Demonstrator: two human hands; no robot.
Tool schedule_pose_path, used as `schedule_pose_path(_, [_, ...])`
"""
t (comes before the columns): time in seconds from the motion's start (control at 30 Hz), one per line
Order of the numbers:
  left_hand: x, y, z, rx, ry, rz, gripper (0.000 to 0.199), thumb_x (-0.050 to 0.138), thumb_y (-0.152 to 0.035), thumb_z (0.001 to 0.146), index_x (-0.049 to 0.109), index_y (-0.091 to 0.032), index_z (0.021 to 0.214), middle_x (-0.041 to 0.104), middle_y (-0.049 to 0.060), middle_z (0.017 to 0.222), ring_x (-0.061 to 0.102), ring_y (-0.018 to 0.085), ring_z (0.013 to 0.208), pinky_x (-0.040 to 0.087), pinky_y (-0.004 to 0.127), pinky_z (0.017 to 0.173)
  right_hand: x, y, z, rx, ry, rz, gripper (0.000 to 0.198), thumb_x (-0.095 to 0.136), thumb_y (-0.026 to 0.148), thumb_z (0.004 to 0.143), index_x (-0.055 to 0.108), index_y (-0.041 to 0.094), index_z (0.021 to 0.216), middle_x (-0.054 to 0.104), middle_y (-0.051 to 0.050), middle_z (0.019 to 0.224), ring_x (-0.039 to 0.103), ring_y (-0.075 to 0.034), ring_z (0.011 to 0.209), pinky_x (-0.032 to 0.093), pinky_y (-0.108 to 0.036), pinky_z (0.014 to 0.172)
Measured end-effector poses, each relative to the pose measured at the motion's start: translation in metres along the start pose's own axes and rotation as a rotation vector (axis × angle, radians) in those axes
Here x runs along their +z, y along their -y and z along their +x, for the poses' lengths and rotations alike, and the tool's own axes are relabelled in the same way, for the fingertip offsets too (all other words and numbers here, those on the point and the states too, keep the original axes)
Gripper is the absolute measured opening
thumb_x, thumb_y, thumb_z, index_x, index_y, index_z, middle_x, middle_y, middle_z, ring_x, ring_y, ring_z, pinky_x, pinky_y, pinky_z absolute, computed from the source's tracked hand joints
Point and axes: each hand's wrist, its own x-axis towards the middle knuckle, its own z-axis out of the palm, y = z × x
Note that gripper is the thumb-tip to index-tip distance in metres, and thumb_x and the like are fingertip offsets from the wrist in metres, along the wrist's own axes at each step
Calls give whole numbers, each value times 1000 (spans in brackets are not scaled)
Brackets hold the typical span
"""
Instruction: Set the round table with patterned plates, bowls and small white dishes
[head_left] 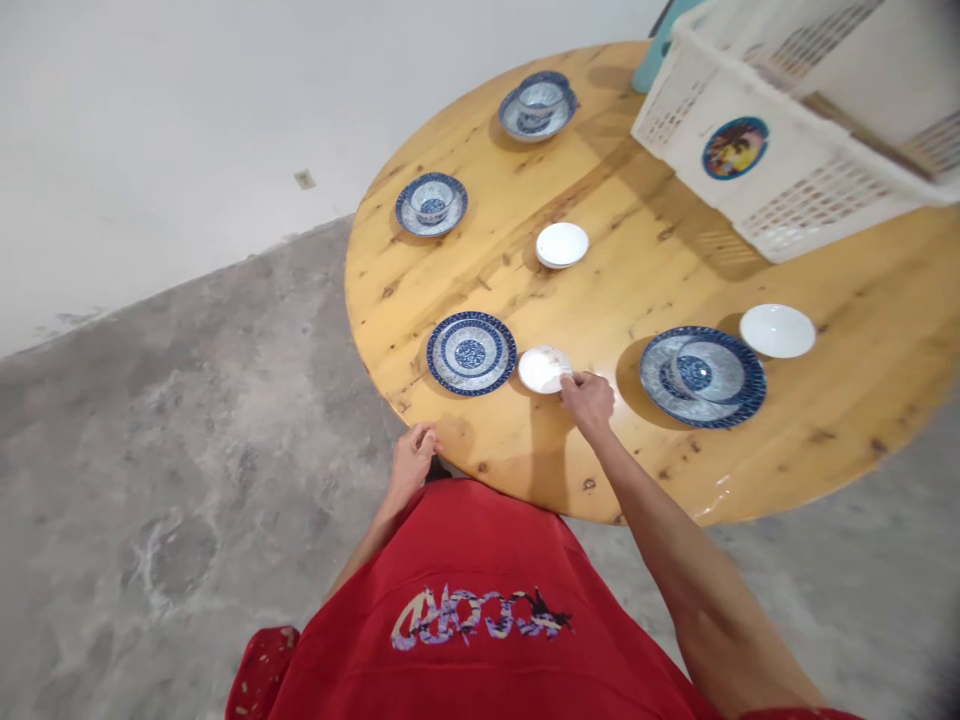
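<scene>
My right hand (589, 400) pinches the right rim of a small white dish (544, 369) with thumb and fingers, low over the wooden table. Just left of that dish lies a blue-and-white patterned plate (471, 353). My left hand (415, 455) is at the table's near left edge, its fingers curled together with nothing visible in them. To the right of my right hand, another blue-and-white plate (739, 392) carries a bowl (694, 372). A white dish (778, 331) sits beside that plate, and one more white dish (562, 245) lies near the middle of the table.
The round wooden table (480, 445) also bears two patterned plates with bowls, one at the left (431, 205) and one at the back (538, 106). A white plastic basket (795, 190) occupies the back right, with a teal object (660, 55) behind it. A wall stands beyond.
</scene>
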Motion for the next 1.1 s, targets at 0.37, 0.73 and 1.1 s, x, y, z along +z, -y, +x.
schedule_pose_path(0.37, [2, -7, 6, -13, 32, 12, 35, 56, -44, 83, 68, -16, 99, 75, 6, 83, 69, 17, 69, 55, 29, 69, -2, 2, -1, 114, 22, 86, 34, 51, 43, 90, 66, 20, 70, 64, -8, 66, 62, -24, 74, 43, -30, 70])
schedule_pose_path(0.73, [-13, 3, 4, -12, 19, 14, 32, 57, -42, 84, 69, -17, 99, 75, 5, 84, 69, 17, 70, 55, 28, 69, 9, -37, -63, 219, 8, 440, 63, 45, 76, 90, 64, 19, 74, 66, -10, 63, 63, -22, 56, 49, -31, 60])
schedule_pose_path(1.1, [-44, 17, 5, 7, 4, -33, 31, 58, -43, 84, 68, -17, 96, 74, 6, 84, 67, 15, 68, 52, 27, 67, 23, -22, -118, 244, -69, 679, 48, 57, 65, 84, 62, 19, 74, 63, -6, 63, 57, -17, 52, 47, -29, 53])
